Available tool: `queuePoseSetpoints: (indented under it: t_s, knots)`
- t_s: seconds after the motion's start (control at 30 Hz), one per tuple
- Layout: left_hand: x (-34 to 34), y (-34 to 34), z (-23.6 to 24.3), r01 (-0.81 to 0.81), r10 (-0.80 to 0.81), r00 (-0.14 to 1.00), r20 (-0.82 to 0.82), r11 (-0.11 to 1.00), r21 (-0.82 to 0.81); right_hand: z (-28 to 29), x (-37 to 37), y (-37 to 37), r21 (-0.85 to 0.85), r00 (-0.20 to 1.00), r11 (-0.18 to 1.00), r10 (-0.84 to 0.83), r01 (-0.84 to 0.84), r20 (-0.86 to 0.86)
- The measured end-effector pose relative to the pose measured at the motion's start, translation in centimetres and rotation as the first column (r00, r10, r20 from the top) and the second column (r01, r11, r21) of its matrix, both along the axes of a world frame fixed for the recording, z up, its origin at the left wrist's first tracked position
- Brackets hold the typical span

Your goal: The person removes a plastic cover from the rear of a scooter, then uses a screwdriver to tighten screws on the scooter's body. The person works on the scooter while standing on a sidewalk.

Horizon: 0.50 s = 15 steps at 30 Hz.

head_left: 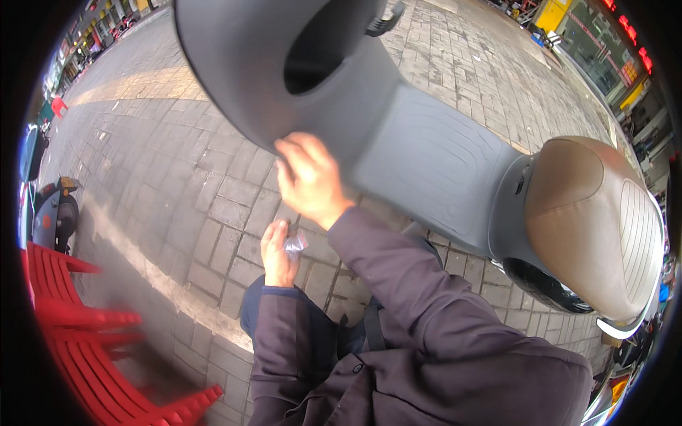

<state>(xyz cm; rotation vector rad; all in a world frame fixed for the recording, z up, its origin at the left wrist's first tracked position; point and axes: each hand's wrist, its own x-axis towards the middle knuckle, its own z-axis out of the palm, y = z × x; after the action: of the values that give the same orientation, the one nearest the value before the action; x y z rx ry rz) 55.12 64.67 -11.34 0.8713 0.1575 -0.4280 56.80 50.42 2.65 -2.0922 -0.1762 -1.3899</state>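
Note:
My left hand (279,259) is closed on a small clear plastic bag (295,244), pinched between thumb and fingers. What the bag contains is too small to make out. Above it, my right hand (310,177), slightly blurred, reaches to the lower edge of a grey scooter's front leg shield (241,78). Its fingers are bent and apart from the thumb, and I see nothing between them. Whether the fingertips touch the panel is hard to tell. The scooter's flat footboard (433,156) extends to the right, up to a brown seat (582,206).
Red plastic chairs (85,355) stand close at my lower left. Another scooter (57,213) is parked behind them. Paving bricks (163,170) cover the ground. A dark opening (320,50) and a black hook (386,20) are on the leg shield. Shopfronts (597,50) line the upper right.

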Motion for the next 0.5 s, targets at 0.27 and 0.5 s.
queuePoseSetpoints:
  t_s: [0.27,0.5]
  knots:
    - [0.2,-1.0,0.6,-0.04,0.039,0.994,0.104,0.999,0.011,-6.4,-4.1,-2.6,0.5,0.64,0.859,0.448,-0.114,-0.624]
    - [1.7,-4.4,0.4,-0.015,-0.019,0.975,0.223,0.988,0.153,-9.2,-4.6,-4.1,0.481,0.687,0.872,0.408,-0.097,-0.601]
